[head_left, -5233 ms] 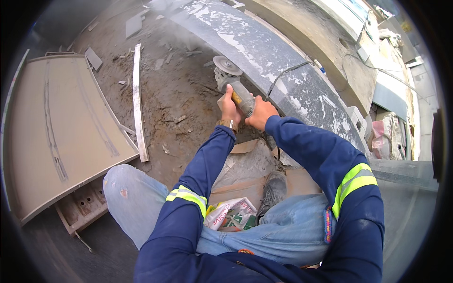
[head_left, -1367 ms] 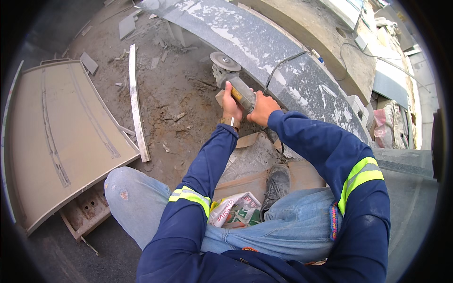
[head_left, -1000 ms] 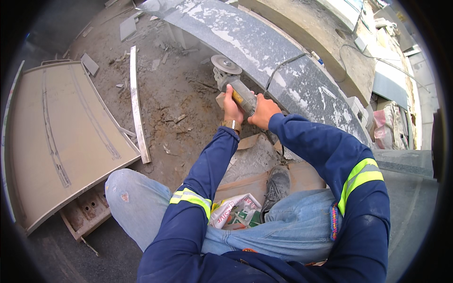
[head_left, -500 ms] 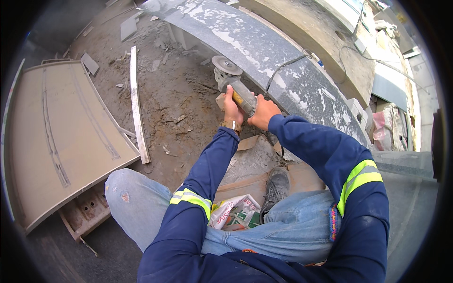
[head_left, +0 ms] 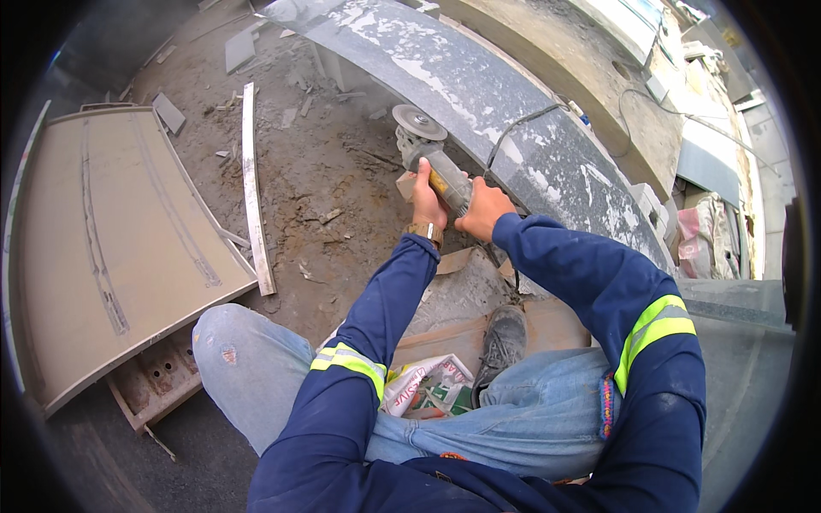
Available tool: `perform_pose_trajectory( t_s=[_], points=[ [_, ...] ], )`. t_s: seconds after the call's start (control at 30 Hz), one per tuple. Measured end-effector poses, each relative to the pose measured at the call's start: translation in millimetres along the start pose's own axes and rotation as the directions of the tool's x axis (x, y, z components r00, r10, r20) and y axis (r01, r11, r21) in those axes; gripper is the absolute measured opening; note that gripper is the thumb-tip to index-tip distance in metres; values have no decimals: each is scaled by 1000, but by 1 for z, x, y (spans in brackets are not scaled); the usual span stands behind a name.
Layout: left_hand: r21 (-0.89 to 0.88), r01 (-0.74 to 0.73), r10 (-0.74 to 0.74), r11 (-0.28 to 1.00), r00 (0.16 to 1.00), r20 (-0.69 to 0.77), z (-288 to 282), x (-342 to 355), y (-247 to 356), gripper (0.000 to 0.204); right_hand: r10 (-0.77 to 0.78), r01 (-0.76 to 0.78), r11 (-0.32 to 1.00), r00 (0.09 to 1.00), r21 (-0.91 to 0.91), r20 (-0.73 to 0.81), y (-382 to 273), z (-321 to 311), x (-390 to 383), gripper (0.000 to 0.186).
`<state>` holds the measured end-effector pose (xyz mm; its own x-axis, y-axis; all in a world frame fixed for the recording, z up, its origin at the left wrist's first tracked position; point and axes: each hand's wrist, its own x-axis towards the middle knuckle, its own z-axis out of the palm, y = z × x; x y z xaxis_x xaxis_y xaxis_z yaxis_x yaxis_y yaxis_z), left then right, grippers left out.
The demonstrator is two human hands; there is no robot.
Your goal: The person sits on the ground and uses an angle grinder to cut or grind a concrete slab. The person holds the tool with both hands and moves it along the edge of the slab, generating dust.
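I sit on the ground with both hands on an angle grinder [head_left: 432,158]. My left hand [head_left: 425,195] grips the side of its body, a watch on the wrist. My right hand [head_left: 481,211] holds the rear of the yellow and grey body. The grinder's round disc [head_left: 418,122] lies flat, facing up, against the lower edge of a long curved dark stone slab [head_left: 479,94] dusted with white powder. A black cable [head_left: 513,137] runs from the grinder over the slab.
A large beige curved panel [head_left: 111,248] lies to my left on a metal frame [head_left: 154,385]. A narrow pale strip [head_left: 255,184] lies on the dusty ground with stone scraps. Cardboard [head_left: 445,333] and a printed bag [head_left: 428,389] are by my shoe [head_left: 500,342].
The grinder and both hands have shifted slightly along the slab's edge. Otherwise the scene is the same.
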<state>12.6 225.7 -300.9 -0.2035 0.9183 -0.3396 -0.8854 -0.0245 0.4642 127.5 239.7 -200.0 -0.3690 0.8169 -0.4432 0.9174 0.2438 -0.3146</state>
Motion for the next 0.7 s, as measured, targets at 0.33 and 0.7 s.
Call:
perform_pose_trajectory(
  t_s=[0.33,0.7],
  points=[
    [-23,25,-24,999,1000,10,-9,3,-6,62,5,-5,1000,1000,0,6,0,1,-5,72],
    [-7,23,-23,1000,999,25,-10,1,-11,62,-1,1,1000,1000,-5,3,3,1,-9,71]
  ],
)
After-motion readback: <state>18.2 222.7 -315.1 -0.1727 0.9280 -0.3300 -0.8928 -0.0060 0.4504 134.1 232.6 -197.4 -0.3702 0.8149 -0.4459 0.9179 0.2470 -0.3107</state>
